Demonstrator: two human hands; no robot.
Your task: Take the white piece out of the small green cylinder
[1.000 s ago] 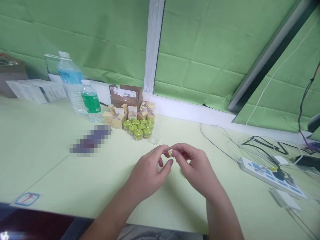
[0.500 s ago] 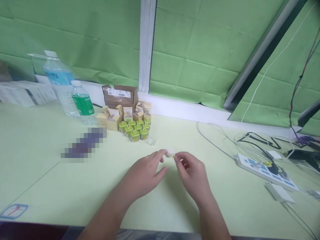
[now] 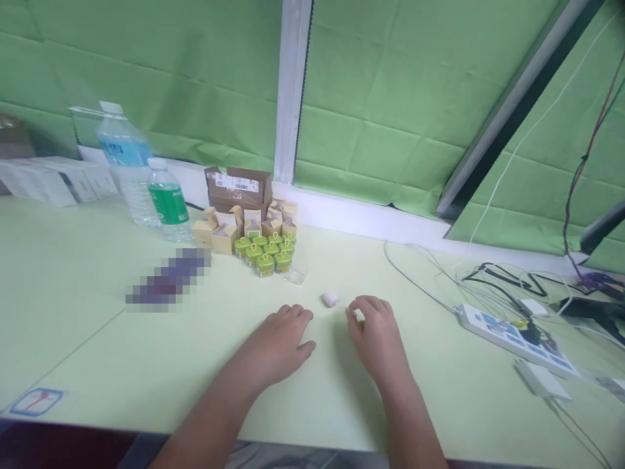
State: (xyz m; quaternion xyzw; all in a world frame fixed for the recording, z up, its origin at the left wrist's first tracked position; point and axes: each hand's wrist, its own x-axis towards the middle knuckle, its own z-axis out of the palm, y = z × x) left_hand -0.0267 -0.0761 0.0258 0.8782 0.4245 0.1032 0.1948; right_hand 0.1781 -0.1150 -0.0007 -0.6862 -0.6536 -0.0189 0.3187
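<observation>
Near the middle of the table (image 3: pixel 122 365), I see the left hand (image 3: pixel 279 342) flat and empty, the right hand (image 3: pixel 378 335) curled so I cannot tell its grip, and the small white piece (image 3: pixel 331 298) free just past both, easy to reach.

Both arms reach forward, side by side; the left hand (image 3: pixel 280 342) lies palm down – fingers loosely spread and flat, thumb stuck out toward the other; the right hand (image 3: pixel 378 339) is palm down too – fingers (image 3: pixel 371 306) curled, tips pointing downward.
</observation>
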